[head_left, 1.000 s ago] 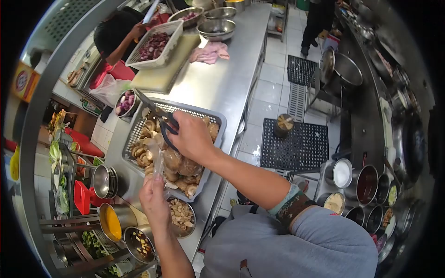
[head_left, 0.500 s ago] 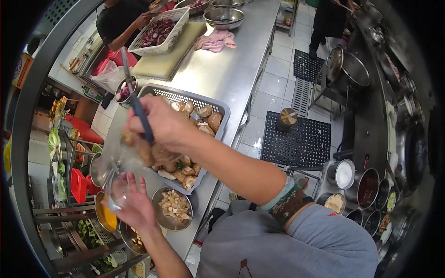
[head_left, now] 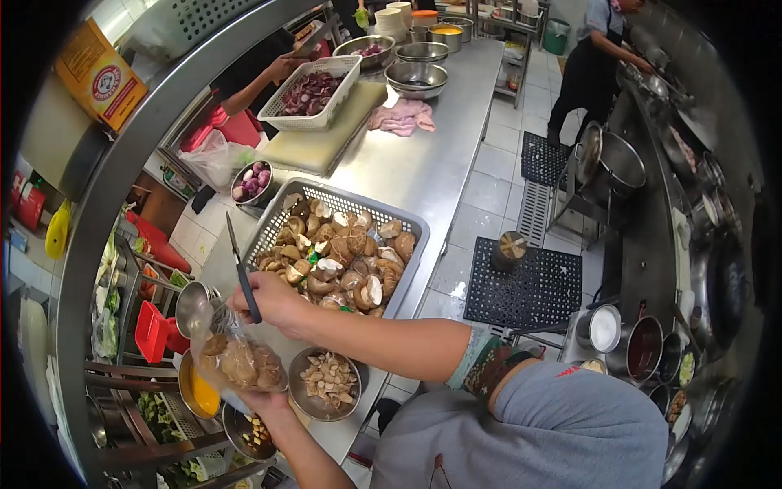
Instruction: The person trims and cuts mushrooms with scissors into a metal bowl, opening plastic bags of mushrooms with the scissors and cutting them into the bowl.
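Note:
My right hand [head_left: 275, 303] is closed around the black handle of a knife [head_left: 246, 285], its narrow blade pointing up and away. The fingers are also at the top of a clear plastic bag of brown mushrooms [head_left: 244, 364]; whether they pinch it is unclear. My left hand [head_left: 265, 401] holds this bag from below, its fingers partly hidden behind the plastic. Beyond my hands, a grey perforated basket [head_left: 411, 244] is heaped with whole mushrooms [head_left: 346, 253]. Close to the bag stands a steel bowl [head_left: 303, 405] of cut mushroom pieces [head_left: 328, 379].
A small bowl of shallots [head_left: 252, 181] stands beyond the basket. Farther up the steel table [head_left: 444, 155] are a cutting board [head_left: 305, 151], a white basket [head_left: 342, 94], and a pink cloth [head_left: 401, 118]. One co-worker [head_left: 590, 73] stands by the stoves; another's arm [head_left: 252, 90] shows across the table.
The mushroom-filled bag has come down from over the basket into my left hand, which was spread open. My right hand has moved lower in view, still gripping the knife. The camera view has shifted.

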The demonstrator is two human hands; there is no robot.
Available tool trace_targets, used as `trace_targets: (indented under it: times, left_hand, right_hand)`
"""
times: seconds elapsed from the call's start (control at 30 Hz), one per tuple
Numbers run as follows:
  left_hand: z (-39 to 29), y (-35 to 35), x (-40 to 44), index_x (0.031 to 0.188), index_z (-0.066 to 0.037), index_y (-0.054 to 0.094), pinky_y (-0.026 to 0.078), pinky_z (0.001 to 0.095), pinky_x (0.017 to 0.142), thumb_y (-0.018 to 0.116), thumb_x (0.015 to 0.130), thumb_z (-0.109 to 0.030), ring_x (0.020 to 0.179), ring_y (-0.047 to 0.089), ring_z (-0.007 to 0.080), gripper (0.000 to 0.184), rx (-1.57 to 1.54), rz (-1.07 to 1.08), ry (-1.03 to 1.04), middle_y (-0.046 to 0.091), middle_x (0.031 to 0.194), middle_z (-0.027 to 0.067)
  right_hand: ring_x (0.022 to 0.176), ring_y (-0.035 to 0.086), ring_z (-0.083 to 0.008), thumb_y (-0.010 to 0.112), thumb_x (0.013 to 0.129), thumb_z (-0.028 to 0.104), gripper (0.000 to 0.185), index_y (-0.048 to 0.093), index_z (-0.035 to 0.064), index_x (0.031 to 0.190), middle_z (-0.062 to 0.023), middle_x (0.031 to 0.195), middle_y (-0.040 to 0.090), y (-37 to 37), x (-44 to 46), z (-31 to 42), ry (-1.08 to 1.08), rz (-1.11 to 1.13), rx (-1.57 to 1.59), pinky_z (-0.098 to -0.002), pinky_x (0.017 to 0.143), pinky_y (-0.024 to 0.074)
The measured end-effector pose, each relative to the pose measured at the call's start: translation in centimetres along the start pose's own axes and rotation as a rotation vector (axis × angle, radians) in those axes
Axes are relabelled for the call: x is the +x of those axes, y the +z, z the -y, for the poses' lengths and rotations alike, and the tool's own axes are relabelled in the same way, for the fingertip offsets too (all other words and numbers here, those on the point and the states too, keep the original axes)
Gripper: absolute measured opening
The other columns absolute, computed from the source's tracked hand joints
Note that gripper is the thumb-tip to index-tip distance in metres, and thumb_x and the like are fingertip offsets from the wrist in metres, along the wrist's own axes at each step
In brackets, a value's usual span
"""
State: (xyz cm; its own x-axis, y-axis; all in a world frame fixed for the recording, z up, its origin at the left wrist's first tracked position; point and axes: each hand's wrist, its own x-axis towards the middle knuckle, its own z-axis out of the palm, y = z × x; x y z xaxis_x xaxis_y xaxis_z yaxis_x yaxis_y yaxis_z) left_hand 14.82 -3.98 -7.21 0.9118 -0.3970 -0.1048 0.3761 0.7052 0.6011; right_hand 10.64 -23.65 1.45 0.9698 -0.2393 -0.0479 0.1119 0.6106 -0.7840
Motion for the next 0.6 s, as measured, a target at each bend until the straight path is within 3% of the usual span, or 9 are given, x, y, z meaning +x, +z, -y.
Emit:
trace_targets:
  times: [0.1, 0.17, 0.2, 0.27, 0.37, 0.43, 0.5, 0.57, 0.6]
  left_hand:
    - [-1.6, 1.8, -0.1, 0.122, -0.012, 0.052, 0.054, 0.0401, 0.075, 0.050, 0.090, -0.054, 0.090, 0.061, 0.0238, 0.053, 0.063, 0.012, 0.002, 0.061, 0.109, 0.0064]
    - [-2.3, 5.4, -1.7, 0.125, -0.015, 0.051, 0.055, 0.0402, 0.069, 0.048, 0.094, -0.045, 0.089, 0.062, 0.0225, 0.043, 0.212, -0.205, 0.026, 0.060, 0.110, 0.0053]
    - [-2.6, 5.5, -1.5, 0.125, -0.015, 0.051, 0.055, 0.0402, 0.069, 0.048, 0.094, -0.045, 0.089, 0.062, 0.0225, 0.043, 0.212, -0.214, 0.026, 0.060, 0.110, 0.0053]
    - [-3.8, 4.9, -0.7, 0.126, -0.009, 0.052, 0.054, 0.0385, 0.078, 0.056, 0.089, -0.046, 0.095, 0.063, 0.0224, 0.052, 0.380, -0.360, 0.010, 0.061, 0.111, 0.0078]
    - [-5.1, 1.8, 1.8, 0.126, -0.008, 0.052, 0.052, 0.0367, 0.080, 0.066, 0.085, -0.037, 0.094, 0.061, 0.0209, 0.052, 0.658, -0.301, 0.136, 0.061, 0.108, 0.0060]
    - [-5.1, 1.9, 2.5, 0.122, -0.002, 0.053, 0.048, 0.0328, 0.085, 0.072, 0.081, -0.033, 0.097, 0.061, 0.0202, 0.055, 0.798, -0.369, 0.129, 0.062, 0.107, 0.0090]
    - [-4.7, 2.9, 3.1, 0.121, 0.001, 0.051, 0.047, 0.0344, 0.085, 0.073, 0.079, -0.034, 0.098, 0.061, 0.0207, 0.058, 1.546, -0.247, 0.324, 0.062, 0.107, 0.0103]
    - [-4.1, 3.1, 3.7, 0.119, 0.004, 0.049, 0.046, 0.0394, 0.084, 0.074, 0.076, -0.039, 0.098, 0.061, 0.0326, 0.066, 1.922, -0.240, 0.280, 0.062, 0.107, 0.0190]
    - [-3.3, 4.9, 3.2, 0.122, 0.002, 0.048, 0.046, 0.0413, 0.086, 0.074, 0.075, -0.043, 0.102, 0.058, 0.0378, 0.070, 2.036, -0.202, 0.391, 0.060, 0.112, 0.0224]
  right_hand:
    - [0.062, 0.055, -0.0104, 0.070, 0.081, 0.018, 0.021, 0.055, 0.0034, 0.083, -0.0038, 0.071, 0.058, -2.2, 0.1, -0.7, -0.044, -0.061, -0.153, -0.0243, 0.057, 0.0448]
    - [0.062, 0.056, -0.0101, 0.071, 0.082, 0.021, 0.024, 0.055, 0.0032, 0.085, -0.0042, 0.071, 0.059, -3.6, -0.7, -0.7, -0.056, -0.071, -0.126, -0.0238, 0.056, 0.0452]
    - [0.061, 0.056, -0.0099, 0.071, 0.082, 0.021, 0.024, 0.055, 0.0032, 0.084, -0.0040, 0.071, 0.059, -4.5, -1.5, 0.3, -0.042, -0.061, -0.150, -0.0235, 0.056, 0.0449]
    - [0.060, 0.056, -0.0097, 0.071, 0.083, 0.021, 0.024, 0.055, 0.0032, 0.084, -0.0038, 0.071, 0.059, -6.5, -3.4, 1.6, -0.017, -0.050, -0.170, -0.0232, 0.055, 0.0446]
    - [0.059, 0.055, -0.0089, 0.072, 0.083, 0.021, 0.025, 0.054, 0.0031, 0.084, -0.0026, 0.069, 0.058, -9.2, -6.0, 2.8, -0.048, -0.048, -0.160, -0.0227, 0.053, 0.0435]
    - [0.060, 0.055, -0.0077, 0.073, 0.082, 0.027, 0.029, 0.057, 0.0033, 0.086, -0.0024, 0.072, 0.060, -11.0, -7.8, 3.2, 0.002, -0.175, -0.291, -0.0218, 0.053, 0.0429]
    - [0.061, 0.056, -0.0081, 0.073, 0.082, 0.027, 0.029, 0.057, 0.0033, 0.087, -0.0031, 0.073, 0.061, -12.8, -9.1, 3.0, 0.007, -0.196, -0.299, -0.0219, 0.054, 0.0441]
    - [0.065, 0.060, -0.0104, 0.073, 0.082, 0.027, 0.030, 0.057, 0.0027, 0.089, -0.0053, 0.077, 0.064, -13.8, -9.9, 2.1, -0.018, -0.185, -0.291, -0.0235, 0.057, 0.0479]
    - [0.070, 0.062, -0.0114, 0.074, 0.081, 0.027, 0.031, 0.058, 0.0017, 0.089, -0.0061, 0.079, 0.065, -13.8, -10.5, 2.5, -0.013, -0.209, -0.424, -0.0238, 0.061, 0.0491]
